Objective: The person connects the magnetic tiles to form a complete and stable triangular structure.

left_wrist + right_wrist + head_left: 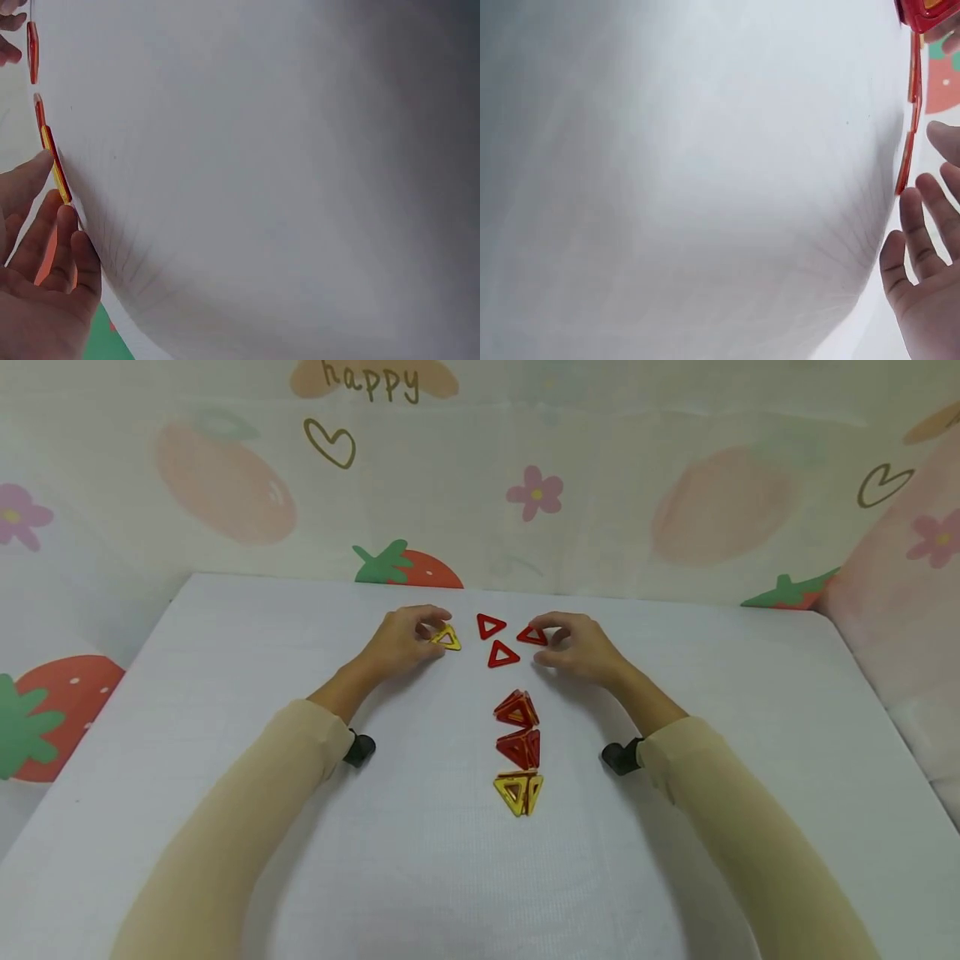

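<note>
In the head view my left hand (408,639) pinches a yellow triangular magnetic tile (454,644) at the back of the table. Its thumb and fingertips meet the tile's edge in the left wrist view, where the yellow tile (58,176) appears edge-on. Opposite, my right hand (581,647) has its fingers spread around a red triangular tile (522,636), the index fingertip right at its top. From the right wrist, that hand (930,262) shows loosely parted fingers beside the red edge. Between the hands lie two more red triangles, one farther back (482,628) and one nearer (494,657).
Down the table's middle stand three small pyramids of tiles: a red one (508,718), another red one (517,750) and a yellow one (502,787) nearest me. A strawberry-patterned sheet (600,527) rises behind the white table (420,877).
</note>
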Demonstrator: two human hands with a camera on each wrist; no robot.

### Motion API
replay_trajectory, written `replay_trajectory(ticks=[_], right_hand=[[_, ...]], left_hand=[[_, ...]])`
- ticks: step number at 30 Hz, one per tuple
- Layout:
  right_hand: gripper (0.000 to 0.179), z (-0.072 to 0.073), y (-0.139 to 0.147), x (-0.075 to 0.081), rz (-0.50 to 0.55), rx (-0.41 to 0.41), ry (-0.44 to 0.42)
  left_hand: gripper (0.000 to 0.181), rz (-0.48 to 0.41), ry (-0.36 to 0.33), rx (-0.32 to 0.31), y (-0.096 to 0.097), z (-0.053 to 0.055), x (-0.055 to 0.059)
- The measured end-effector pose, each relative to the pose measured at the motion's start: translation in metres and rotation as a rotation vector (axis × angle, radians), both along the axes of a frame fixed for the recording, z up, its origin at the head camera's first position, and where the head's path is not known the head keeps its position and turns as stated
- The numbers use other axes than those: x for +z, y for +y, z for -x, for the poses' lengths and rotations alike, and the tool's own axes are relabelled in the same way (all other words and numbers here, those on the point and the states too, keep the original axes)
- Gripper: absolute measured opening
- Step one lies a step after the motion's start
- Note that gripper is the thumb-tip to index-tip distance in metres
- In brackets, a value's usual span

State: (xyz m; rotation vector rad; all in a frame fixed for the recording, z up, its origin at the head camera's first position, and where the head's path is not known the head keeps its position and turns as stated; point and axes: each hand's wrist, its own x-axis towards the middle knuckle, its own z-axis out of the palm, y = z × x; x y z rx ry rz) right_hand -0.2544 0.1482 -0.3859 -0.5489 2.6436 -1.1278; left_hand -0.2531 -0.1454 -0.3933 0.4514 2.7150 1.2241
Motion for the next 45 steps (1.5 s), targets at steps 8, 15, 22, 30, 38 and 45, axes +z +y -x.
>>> replay_trajectory(ticks=[8, 15, 22, 30, 38, 45], right_hand=[[0.045, 0.001, -0.001, 0.001, -0.013, -0.033, 0.005], [0.05, 0.006, 0.001, -0.001, -0.051, -0.109, -0.046], [0.052, 0.004, -0.002, -0.001, -0.029, -0.085, -0.019], [0.047, 0.002, -0.007, -0.001, 0.006, -0.037, -0.01], [0.042, 0.002, -0.011, -0.001, 0.014, 0.037, -0.004], [0.04, -0.001, -0.019, 0.0, 0.029, 0.064, -0.018]], left_hand=[[0.044, 0.014, -0.005, -0.032, 0.004, 0.0, 0.001], [0.043, 0.012, -0.019, -0.024, 0.009, -0.001, 0.0], [0.042, 0.015, -0.005, -0.033, 0.01, -0.003, 0.001], [0.042, 0.011, -0.011, -0.041, 0.014, -0.004, -0.001], [0.041, 0.007, -0.004, -0.056, 0.02, -0.006, -0.001], [0.041, 0.019, -0.007, -0.058, 0.022, -0.005, -0.003]])
